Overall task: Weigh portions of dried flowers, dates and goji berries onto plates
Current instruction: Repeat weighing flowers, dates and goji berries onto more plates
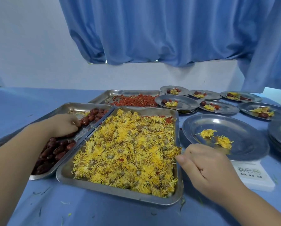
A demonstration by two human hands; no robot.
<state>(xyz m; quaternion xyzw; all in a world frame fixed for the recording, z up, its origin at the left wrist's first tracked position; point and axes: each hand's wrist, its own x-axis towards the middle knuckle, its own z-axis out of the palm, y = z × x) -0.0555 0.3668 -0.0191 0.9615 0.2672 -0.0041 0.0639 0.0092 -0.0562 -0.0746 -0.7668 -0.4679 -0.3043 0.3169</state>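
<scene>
Single head-worn view
It looks forward and down, close over the table [30, 98], facing a curtain [152, 30] beyond.

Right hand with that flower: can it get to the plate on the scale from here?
Probably yes. The right hand pinches a dried flower at the flower tray's right edge. The plate on the scale sits just beyond that rim, its near side bare, with nothing between them.

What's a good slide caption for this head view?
Right hand pinches a flower beside the plate; left hand touches dates.
</scene>
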